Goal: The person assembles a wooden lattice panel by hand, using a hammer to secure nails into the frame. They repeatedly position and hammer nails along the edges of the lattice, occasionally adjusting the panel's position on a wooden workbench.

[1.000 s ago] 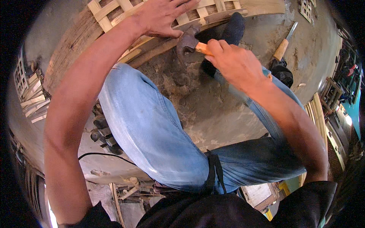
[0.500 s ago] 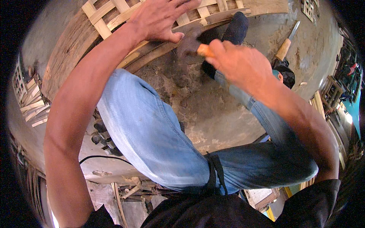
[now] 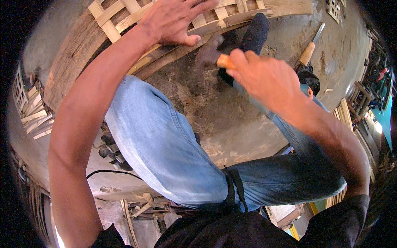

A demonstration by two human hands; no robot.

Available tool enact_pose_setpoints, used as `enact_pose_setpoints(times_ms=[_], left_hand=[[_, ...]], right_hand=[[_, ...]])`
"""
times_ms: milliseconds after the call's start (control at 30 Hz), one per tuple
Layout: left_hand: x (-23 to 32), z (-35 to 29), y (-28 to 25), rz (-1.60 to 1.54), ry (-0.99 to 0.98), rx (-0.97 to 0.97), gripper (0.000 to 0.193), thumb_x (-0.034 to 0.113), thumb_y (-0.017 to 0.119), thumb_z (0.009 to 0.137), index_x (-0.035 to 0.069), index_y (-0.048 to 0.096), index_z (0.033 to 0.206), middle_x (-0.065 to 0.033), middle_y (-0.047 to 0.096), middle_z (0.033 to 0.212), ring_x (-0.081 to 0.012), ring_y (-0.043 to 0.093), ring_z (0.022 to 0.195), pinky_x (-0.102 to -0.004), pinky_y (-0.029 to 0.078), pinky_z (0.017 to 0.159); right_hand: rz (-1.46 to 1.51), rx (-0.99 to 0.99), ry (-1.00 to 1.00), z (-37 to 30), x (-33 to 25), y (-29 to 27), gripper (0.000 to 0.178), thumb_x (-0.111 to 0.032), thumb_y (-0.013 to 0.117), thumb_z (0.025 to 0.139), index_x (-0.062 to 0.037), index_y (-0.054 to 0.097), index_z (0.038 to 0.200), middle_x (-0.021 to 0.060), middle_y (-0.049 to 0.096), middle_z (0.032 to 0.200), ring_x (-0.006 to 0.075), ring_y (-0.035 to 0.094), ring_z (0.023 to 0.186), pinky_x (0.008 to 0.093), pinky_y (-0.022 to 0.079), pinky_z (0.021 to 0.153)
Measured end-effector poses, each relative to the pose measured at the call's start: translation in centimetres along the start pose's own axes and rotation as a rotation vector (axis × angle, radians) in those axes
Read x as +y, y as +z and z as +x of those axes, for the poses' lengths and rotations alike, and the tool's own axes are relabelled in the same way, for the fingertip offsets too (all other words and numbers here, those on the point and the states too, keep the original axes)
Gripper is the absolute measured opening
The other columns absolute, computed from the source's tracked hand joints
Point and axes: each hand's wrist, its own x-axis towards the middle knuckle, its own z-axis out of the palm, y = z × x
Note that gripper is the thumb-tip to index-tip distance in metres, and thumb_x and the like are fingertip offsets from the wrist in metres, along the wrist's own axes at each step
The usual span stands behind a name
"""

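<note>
My left hand [image 3: 173,21] lies flat with its fingers spread over a pale wooden lattice [image 3: 111,18] of crossed slats. The lattice rests on a thick brown wooden plank [image 3: 76,58]. My right hand [image 3: 266,78] is closed around the orange handle of what looks like a hammer [image 3: 225,62]. Its dark head is smeared by motion and hangs in the air just beyond the lattice's near edge, to the right of my left thumb. The fingertips of my left hand run out of the picture at the top.
A knife with a wooden handle [image 3: 307,53] lies on the floor at the right, by a black plastic bag [image 3: 309,78]. My dark-covered foot [image 3: 255,33] touches the plank's edge. Offcuts of wood [image 3: 37,111] are piled at the far left, and a black cable [image 3: 111,170] runs behind my leg.
My right hand has shifted slightly down and to the right with the hammer. My left hand and the lattice have stayed in place.
</note>
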Motion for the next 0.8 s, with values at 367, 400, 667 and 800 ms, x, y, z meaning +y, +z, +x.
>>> enact_pose_setpoints(times_ms=[367,400,667,800], left_hand=[[-0.4,-0.2,-0.3,-0.034,0.019,0.049,0.106,0.065,0.066,0.07,0.006,0.032,0.152,-0.0152,0.026,0.16,-0.0294,0.022,0.149,-0.0462,0.016,0.122],[-0.4,-0.2,0.2,-0.026,0.017,0.074,0.105,0.064,0.066,0.07,0.007,0.033,0.152,-0.0151,0.027,0.16,-0.0293,0.022,0.149,-0.0463,0.016,0.122],[-0.3,0.1,1.5,0.001,0.005,0.152,0.1,0.057,0.065,0.073,0.015,0.027,0.155,-0.0075,0.026,0.161,-0.0266,0.027,0.147,-0.0479,0.026,0.118],[-0.4,0.1,2.2,-0.021,0.033,0.21,0.096,0.062,0.059,0.077,0.016,0.028,0.155,-0.0081,0.025,0.162,-0.0272,0.026,0.148,-0.0481,0.026,0.117]], right_hand=[[-0.15,0.037,-0.041,1.4,3.9,0.5,0.026,-0.035,0.058,0.096,-0.0107,0.049,0.1,0.0125,0.065,0.088,0.0349,0.068,0.071,0.0446,0.055,0.056],[-0.07,0.121,-0.044,1.2,4.0,0.4,0.025,-0.034,0.057,0.097,-0.0105,0.05,0.101,0.0128,0.064,0.086,0.0336,0.067,0.069,0.0436,0.054,0.056],[1.157,0.603,0.739,0.6,0.8,4.3,0.041,-0.037,0.042,0.106,-0.0027,0.061,0.094,0.0074,0.059,0.068,0.0182,0.059,0.056,0.0328,0.045,0.048],[1.773,0.513,0.811,0.7,0.7,5.1,0.038,-0.041,0.037,0.107,-0.0063,0.052,0.098,-0.0016,0.044,0.066,0.0087,0.041,0.051,0.0253,0.035,0.046]])
